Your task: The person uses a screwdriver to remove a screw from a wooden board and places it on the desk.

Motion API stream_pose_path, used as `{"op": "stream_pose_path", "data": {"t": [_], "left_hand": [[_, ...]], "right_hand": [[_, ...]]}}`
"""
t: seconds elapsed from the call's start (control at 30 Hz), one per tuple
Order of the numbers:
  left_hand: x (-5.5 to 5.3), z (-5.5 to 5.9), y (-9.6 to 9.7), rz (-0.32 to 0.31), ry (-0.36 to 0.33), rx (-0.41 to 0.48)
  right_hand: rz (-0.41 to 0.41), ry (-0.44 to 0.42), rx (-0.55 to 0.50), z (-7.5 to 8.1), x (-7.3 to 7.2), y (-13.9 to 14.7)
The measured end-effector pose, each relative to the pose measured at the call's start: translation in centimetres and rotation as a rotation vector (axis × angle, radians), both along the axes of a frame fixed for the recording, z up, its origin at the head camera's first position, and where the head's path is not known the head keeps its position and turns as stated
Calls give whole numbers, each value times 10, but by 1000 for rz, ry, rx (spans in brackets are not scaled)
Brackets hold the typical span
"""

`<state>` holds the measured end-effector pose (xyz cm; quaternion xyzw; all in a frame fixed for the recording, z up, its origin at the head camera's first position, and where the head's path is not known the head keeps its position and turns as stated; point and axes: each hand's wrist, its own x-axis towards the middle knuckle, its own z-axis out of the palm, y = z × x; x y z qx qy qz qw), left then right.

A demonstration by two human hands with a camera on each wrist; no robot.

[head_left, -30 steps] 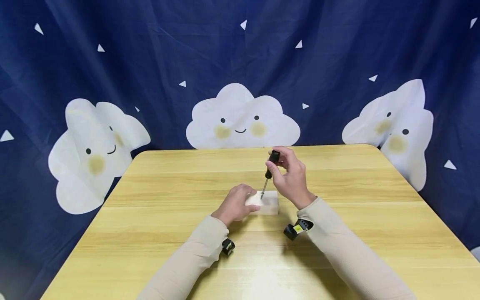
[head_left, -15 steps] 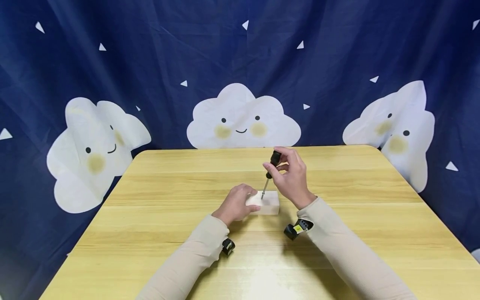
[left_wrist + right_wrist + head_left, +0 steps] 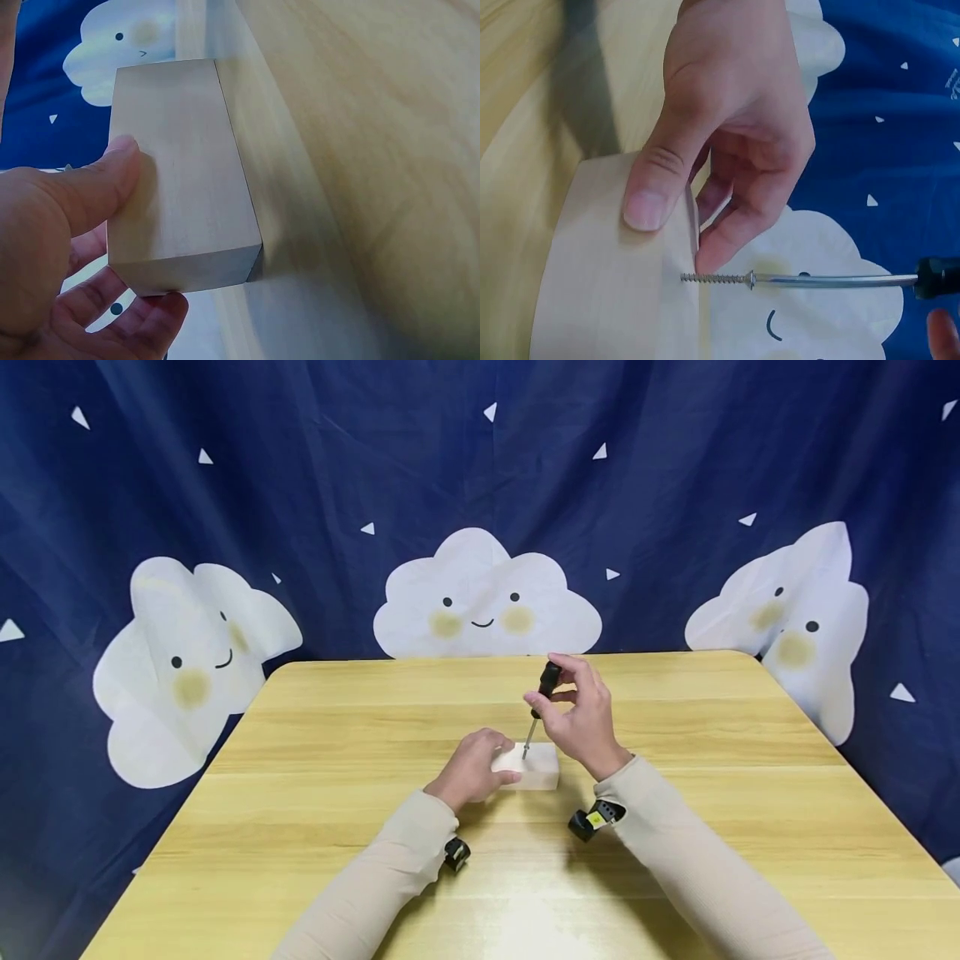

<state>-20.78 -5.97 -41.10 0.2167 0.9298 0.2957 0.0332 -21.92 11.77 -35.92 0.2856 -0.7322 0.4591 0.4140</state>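
A pale wooden block (image 3: 542, 766) lies on the table, and my left hand (image 3: 471, 767) grips its left end, thumb on the near long side and fingers on the far side. In the left wrist view the thumb presses the block's (image 3: 180, 165) broad side. My right hand (image 3: 587, 714) holds a black-handled screwdriver (image 3: 550, 678) above the block, tilted slightly to the right at the top. At the end of its metal shaft (image 3: 832, 281) stands a threaded screw (image 3: 714, 278), its point at the block's top face. How deep the point sits I cannot tell.
The wood-grain table (image 3: 337, 827) spreads around both hands. Behind its far edge hangs a dark blue curtain (image 3: 330, 468) with white clouds and small triangles. A small black camera (image 3: 583, 825) is strapped at the right wrist, another camera (image 3: 456, 853) at the left.
My right thumb has shifted slightly left across the screwdriver handle, its tip standing out further past it. The left hand and block have stayed in place.
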Motion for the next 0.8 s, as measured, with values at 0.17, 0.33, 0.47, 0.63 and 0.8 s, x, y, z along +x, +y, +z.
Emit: {"op": "stream_pose_path", "data": {"t": [0.17,0.33,0.47,0.63,0.8], "left_hand": [[2,0,0,1,-7,6],[3,-1,0,7,-6,8],[3,-1,0,19,-18,25],[2,-3,0,18,-14,38],[2,-2,0,16,-2,37]], "right_hand": [[-30,10,-46,-2,0,-2],[9,-45,-24,2,4,0],[35,-51,8,3,5,2],[7,-17,-11,8,10,-2],[-27,-17,-23,3,4,1]]}}
